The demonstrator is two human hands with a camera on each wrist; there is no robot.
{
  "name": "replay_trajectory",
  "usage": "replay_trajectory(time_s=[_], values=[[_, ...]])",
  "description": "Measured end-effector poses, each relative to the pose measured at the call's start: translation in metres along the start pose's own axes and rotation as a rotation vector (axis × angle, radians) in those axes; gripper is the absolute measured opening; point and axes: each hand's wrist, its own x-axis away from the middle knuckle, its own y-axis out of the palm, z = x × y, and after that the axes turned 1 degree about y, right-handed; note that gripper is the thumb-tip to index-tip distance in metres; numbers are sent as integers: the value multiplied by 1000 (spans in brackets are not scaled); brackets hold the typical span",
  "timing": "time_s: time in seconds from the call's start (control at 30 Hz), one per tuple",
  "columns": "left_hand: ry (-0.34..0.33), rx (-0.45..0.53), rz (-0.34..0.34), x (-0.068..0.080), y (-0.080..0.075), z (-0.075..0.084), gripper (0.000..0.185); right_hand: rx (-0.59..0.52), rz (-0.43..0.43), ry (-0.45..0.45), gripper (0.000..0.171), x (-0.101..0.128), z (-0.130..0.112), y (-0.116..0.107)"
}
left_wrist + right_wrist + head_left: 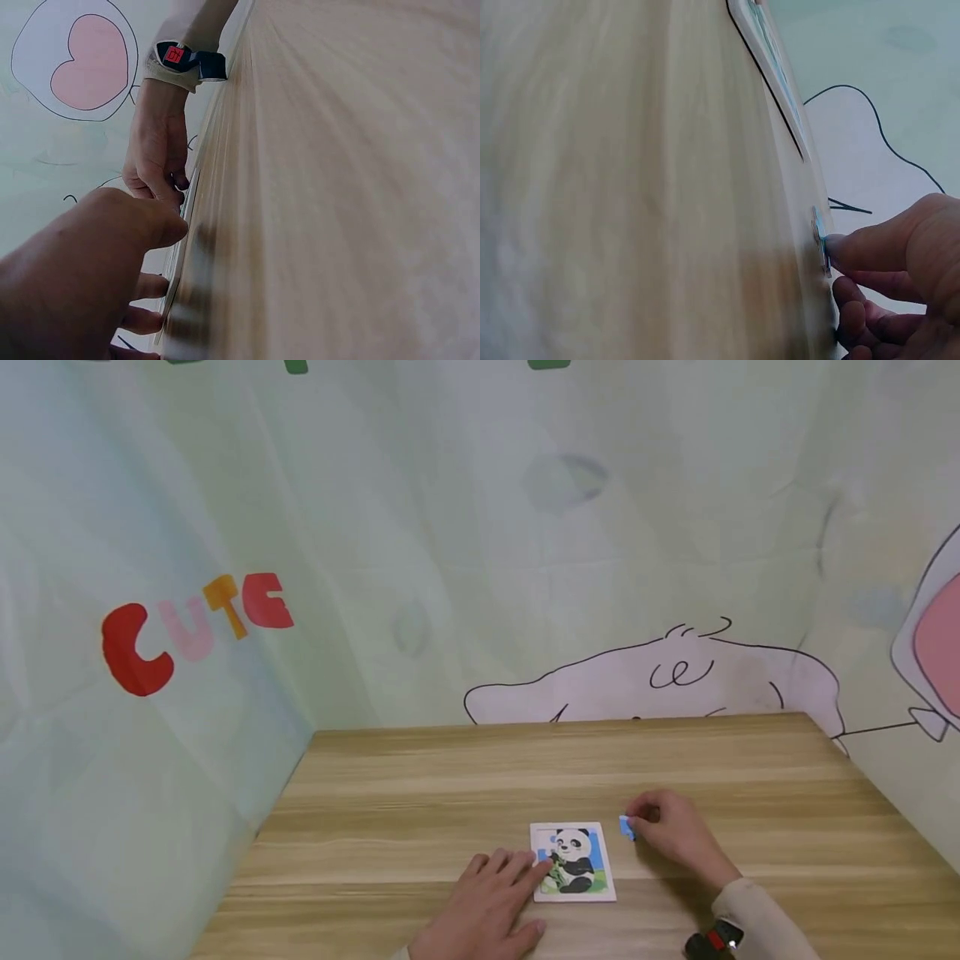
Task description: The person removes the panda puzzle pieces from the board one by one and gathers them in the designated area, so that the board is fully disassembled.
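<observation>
A small panda jigsaw puzzle (576, 865) in a white frame lies flat on the wooden table. Its upper left part shows a pale gap without picture. My left hand (487, 897) rests at the frame's left side, fingers spread and fairly straight, the index fingertip touching the picture. To the right of the frame, my right hand (672, 828) pinches a blue puzzle piece (626, 827) between thumb and finger. In the right wrist view the puzzle piece (821, 236) is seen edge-on, close to the tabletop, under the thumb. The left wrist view shows the left hand (82, 255) mostly from the thumb side.
The wooden table (420, 793) extends around the puzzle, its far edge meeting a printed cloth backdrop (420, 527). A dark strap with a red-marked device (716, 939) sits on the right wrist, over a light sleeve (761, 914).
</observation>
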Motion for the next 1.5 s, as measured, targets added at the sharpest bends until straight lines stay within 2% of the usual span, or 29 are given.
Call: replay_trajectory(time_s=[0.13,0.3,0.43,0.53,0.63,0.8,1.2,1.3,1.5], values=[[6,-20,12,0,0,1,68,15,14,-13,5,1,0,-1],[-6,-10,-3,-2,0,1,69,-11,53,-123,12,4,-15,10],[-16,5,5,-3,2,1,69,-56,-35,-255,15,5,-30,21],[-11,7,24,-6,2,4,70,-81,-129,-306,17,5,-38,26],[-2,-17,38,-12,3,8,70,-68,-167,-296,19,5,-41,29],[0,-105,92,-20,5,14,66,-41,-164,-271,22,5,-43,34],[-5,-162,161,-19,10,16,59,-33,-135,-241,28,7,-45,45],[-7,-157,162,-19,10,17,59,-41,-124,-231,29,6,-45,45],[-31,-116,106,-21,8,17,60,-52,-94,-211,30,6,-44,46]])
